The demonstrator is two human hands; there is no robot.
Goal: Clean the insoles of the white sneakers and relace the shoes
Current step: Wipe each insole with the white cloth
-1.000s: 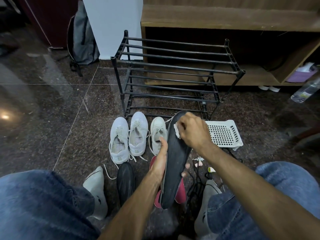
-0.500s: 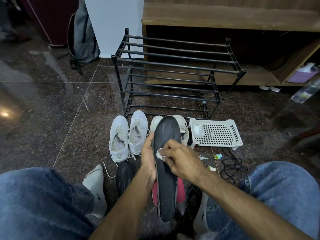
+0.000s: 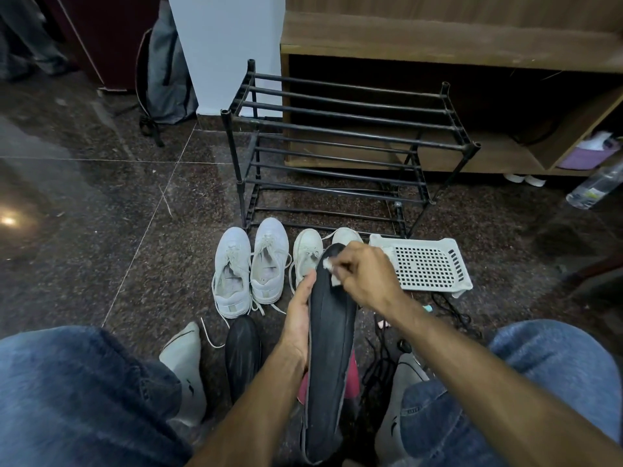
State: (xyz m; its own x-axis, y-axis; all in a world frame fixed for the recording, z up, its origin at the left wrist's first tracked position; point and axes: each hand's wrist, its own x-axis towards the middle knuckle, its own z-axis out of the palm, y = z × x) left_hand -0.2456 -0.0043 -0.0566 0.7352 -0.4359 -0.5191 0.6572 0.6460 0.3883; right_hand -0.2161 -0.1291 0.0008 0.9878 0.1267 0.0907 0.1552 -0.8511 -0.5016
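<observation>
A long black insole stands up on its edge between my knees. My left hand grips it along its left side. My right hand pinches a small white wipe and presses it on the insole's upper end. A second black insole lies on the floor to the left. One pair of white sneakers stands side by side behind it. Two more white sneakers are partly hidden behind the held insole and my right hand.
A black metal shoe rack stands behind the sneakers, before a wooden shelf unit. A white perforated plastic tray lies at right. Black laces and a red thing lie under the insole. A plastic bottle lies far right.
My right hand has slid the wipe from the middle of the insole up to its top end. The insole has tilted slightly to the right.
</observation>
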